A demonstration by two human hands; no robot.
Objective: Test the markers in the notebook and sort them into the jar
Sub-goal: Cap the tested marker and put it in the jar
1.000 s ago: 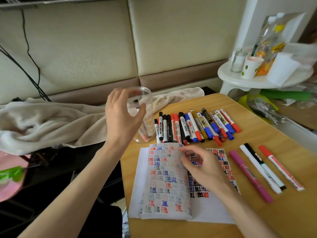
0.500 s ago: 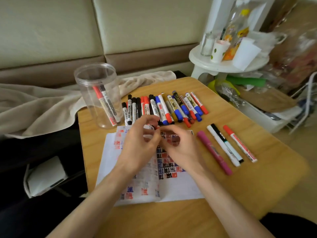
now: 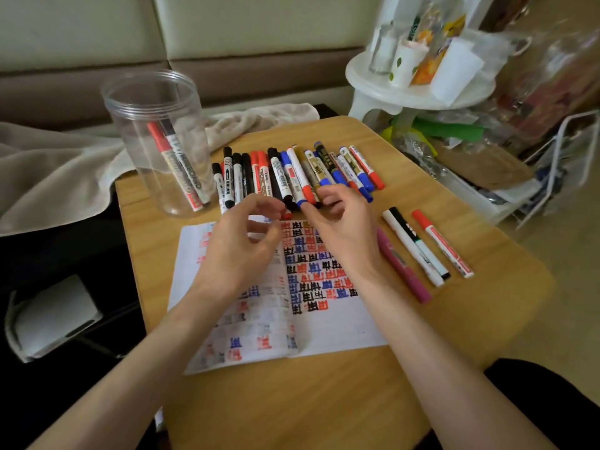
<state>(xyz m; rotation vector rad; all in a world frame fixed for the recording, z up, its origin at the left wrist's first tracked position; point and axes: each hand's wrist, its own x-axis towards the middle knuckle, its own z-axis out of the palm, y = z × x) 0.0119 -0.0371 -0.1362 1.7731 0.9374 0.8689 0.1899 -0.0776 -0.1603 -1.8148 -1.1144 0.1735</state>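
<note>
Many markers lie just beyond left hand and right hand.

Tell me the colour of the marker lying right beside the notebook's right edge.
Pink; the marker shows best in the head view.

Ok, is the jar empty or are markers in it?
Not empty: the jar stands upright holding two markers, a red-capped marker and a dark-capped marker.
</note>
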